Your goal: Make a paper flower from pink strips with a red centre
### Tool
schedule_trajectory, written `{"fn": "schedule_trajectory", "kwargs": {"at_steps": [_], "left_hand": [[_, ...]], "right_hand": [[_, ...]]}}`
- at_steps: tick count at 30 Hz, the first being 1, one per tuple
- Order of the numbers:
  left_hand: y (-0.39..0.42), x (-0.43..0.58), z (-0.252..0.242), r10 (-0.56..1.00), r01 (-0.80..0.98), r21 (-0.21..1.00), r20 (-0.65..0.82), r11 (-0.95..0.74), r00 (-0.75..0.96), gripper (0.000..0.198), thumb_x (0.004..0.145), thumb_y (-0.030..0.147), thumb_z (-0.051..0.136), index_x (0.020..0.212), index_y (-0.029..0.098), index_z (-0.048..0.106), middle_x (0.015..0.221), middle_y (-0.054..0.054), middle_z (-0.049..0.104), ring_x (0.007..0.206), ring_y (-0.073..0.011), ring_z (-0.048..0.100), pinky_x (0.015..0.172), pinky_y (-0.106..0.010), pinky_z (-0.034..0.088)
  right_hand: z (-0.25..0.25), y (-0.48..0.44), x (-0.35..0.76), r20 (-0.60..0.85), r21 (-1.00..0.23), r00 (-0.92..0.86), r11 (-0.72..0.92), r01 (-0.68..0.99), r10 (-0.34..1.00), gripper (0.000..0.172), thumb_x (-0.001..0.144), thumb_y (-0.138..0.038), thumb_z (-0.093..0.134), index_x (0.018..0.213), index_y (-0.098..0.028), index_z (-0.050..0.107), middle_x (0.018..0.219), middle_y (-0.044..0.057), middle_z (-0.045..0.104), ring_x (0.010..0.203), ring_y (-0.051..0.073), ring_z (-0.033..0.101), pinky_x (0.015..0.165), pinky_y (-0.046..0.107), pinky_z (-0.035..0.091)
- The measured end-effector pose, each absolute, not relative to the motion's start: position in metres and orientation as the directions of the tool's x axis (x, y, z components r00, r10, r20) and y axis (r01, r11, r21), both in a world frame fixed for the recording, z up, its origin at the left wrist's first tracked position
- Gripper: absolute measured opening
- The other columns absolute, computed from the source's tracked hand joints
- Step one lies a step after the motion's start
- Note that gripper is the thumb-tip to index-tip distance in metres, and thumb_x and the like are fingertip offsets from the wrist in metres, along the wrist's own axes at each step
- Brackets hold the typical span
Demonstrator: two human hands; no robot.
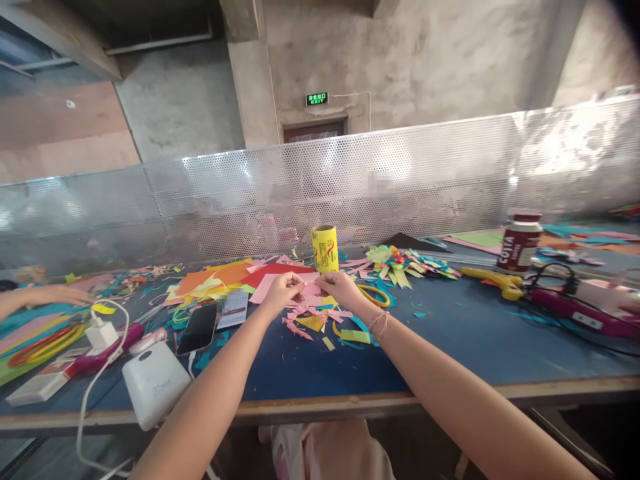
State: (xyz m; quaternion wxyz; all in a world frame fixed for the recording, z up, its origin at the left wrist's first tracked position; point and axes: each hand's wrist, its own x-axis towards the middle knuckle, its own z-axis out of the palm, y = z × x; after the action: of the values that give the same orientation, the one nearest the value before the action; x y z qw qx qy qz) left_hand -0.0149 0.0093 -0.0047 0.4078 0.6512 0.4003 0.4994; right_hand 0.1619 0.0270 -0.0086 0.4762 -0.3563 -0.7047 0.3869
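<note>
My left hand [286,291] is closed in a pinch above the pile of cut paper on the blue table. Opposite it, my right hand [343,292] is pinched the same way. A piece of pink paper [311,291] spans the small gap between my fingertips, its edges blending into the pink scraps [300,327] beneath. Just behind my hands stands a yellow printed tube [325,249], upright. To the right of my right hand lies a yellow ring [376,293], perhaps a roll of tape. Orange sheets [210,283] and a red sheet lie behind my left hand.
A dark phone [198,329] and a white power bank [155,385] with a cable sit left of my forearm. Rightward are yellow-handled scissors [495,283], a brown bottle [520,245] and a purple power strip [580,313]. Another person's hand [60,294] reaches in at far left. Perforated metal [425,180] stands behind.
</note>
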Motion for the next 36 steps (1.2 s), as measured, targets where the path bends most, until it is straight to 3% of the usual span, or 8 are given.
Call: {"fn": "schedule_trajectory", "kwargs": {"at_steps": [8, 11, 14, 19, 23, 29, 36], "left_hand": [[0.003, -0.010, 0.000, 0.923, 0.189, 0.905, 0.362, -0.382, 0.134, 0.025, 0.065, 0.037, 0.068, 0.063, 0.015, 0.055, 0.050, 0.002, 0.055, 0.044, -0.0110, 0.054, 0.048, -0.022, 0.043], [0.005, -0.011, -0.001, 0.921, 0.200, 0.900, 0.366, -0.387, 0.134, 0.028, 0.064, 0.039, 0.068, 0.059, 0.015, 0.055, 0.046, 0.002, 0.053, 0.043, -0.0101, 0.051, 0.046, -0.021, 0.040], [0.008, -0.011, -0.004, 0.929, 0.188, 0.912, 0.344, -0.365, 0.135, 0.029, 0.063, 0.040, 0.068, 0.057, 0.014, 0.056, 0.044, 0.002, 0.052, 0.041, -0.0092, 0.049, 0.044, -0.020, 0.038], [0.010, -0.008, -0.007, 0.961, 0.056, 0.962, 0.261, -0.266, 0.087, 0.030, 0.058, 0.039, 0.071, 0.059, 0.013, 0.055, 0.046, 0.003, 0.052, 0.041, -0.0085, 0.048, 0.046, -0.021, 0.039], [0.008, -0.006, -0.008, 0.981, 0.008, 0.983, 0.184, -0.184, 0.065, 0.028, 0.056, 0.035, 0.073, 0.063, 0.013, 0.056, 0.051, 0.002, 0.055, 0.044, -0.0086, 0.050, 0.049, -0.022, 0.042], [0.008, -0.006, -0.007, 0.980, -0.033, 0.982, 0.187, -0.186, 0.067, 0.031, 0.063, 0.041, 0.069, 0.067, 0.013, 0.058, 0.054, 0.002, 0.056, 0.050, -0.0102, 0.055, 0.059, -0.026, 0.047], [0.006, -0.005, -0.007, 0.943, -0.099, 0.967, 0.251, -0.234, 0.218, 0.039, 0.062, 0.038, 0.072, 0.090, 0.012, 0.064, 0.087, -0.007, 0.066, 0.077, -0.0144, 0.062, 0.076, -0.030, 0.048]], "right_hand": [[-0.007, 0.021, 0.159, 0.529, -0.729, -0.300, 0.607, 0.317, 0.793, 0.021, 0.076, -0.028, 0.050, 0.062, -0.018, 0.061, 0.056, 0.001, 0.059, 0.054, 0.013, 0.053, 0.057, 0.026, 0.044], [-0.008, 0.018, 0.157, 0.634, -0.619, -0.297, 0.698, 0.359, 0.715, 0.015, 0.075, -0.026, 0.054, 0.080, -0.019, 0.066, 0.076, 0.003, 0.065, 0.065, 0.014, 0.057, 0.062, 0.026, 0.045], [-0.008, 0.014, 0.156, 0.701, -0.513, -0.371, 0.792, 0.332, 0.609, 0.025, 0.072, -0.024, 0.059, 0.096, -0.022, 0.064, 0.096, 0.005, 0.063, 0.078, 0.015, 0.058, 0.066, 0.026, 0.047], [-0.007, 0.011, 0.156, 0.729, -0.390, -0.444, 0.850, 0.354, 0.520, 0.024, 0.073, -0.014, 0.058, 0.096, -0.020, 0.065, 0.092, 0.006, 0.063, 0.084, 0.016, 0.058, 0.074, 0.028, 0.047], [-0.006, 0.012, 0.157, 0.703, -0.404, -0.441, 0.824, 0.398, 0.558, 0.020, 0.076, -0.015, 0.057, 0.093, -0.020, 0.068, 0.091, 0.005, 0.067, 0.084, 0.017, 0.061, 0.077, 0.029, 0.047], [-0.008, 0.017, 0.156, 0.587, -0.594, -0.351, 0.683, 0.426, 0.730, 0.016, 0.070, -0.021, 0.065, 0.086, -0.019, 0.071, 0.087, 0.006, 0.070, 0.076, 0.019, 0.064, 0.069, 0.029, 0.050], [-0.015, 0.026, 0.157, 0.673, -0.594, -0.286, 0.729, 0.340, 0.682, 0.015, 0.072, -0.025, 0.064, 0.084, -0.022, 0.072, 0.095, 0.007, 0.065, 0.089, 0.020, 0.062, 0.082, 0.033, 0.048]]}}
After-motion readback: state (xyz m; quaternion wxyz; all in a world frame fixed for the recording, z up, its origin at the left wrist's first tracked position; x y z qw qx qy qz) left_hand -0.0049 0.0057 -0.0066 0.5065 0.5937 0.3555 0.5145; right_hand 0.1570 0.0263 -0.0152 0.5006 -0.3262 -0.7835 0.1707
